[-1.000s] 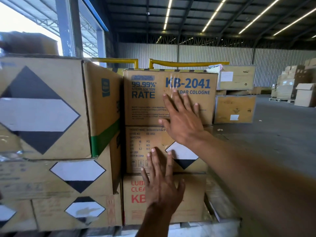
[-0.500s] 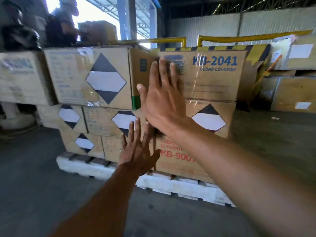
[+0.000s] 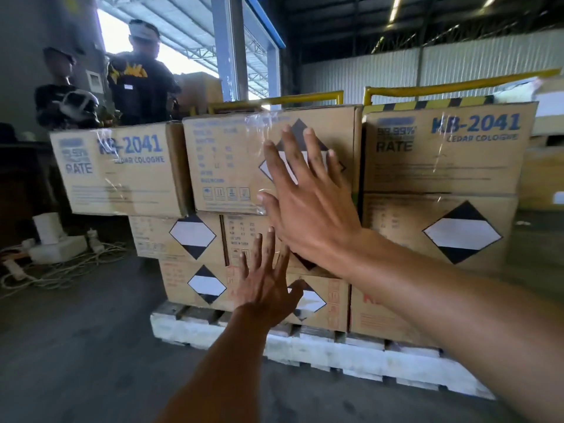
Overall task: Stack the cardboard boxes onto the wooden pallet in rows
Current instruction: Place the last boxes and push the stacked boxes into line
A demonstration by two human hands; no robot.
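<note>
Left hand (image 3: 268,288) and right hand (image 3: 308,203), fingers splayed and empty, face stiff, probably heavy cardboard boxes (image 3: 232,160), best lifted by bottom edges.

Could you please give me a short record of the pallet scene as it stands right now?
stack: cardboard boxes in three layers on the pallet
top row: three boxes side by side; the left box overhangs the one below it
right hand: open, fingers spread, at the top middle box
left hand: open, fingers spread, in front of the lower layers
contact: cannot tell whether either palm touches
background: two people behind the stack, a yellow rail, cables on the floor
</note>
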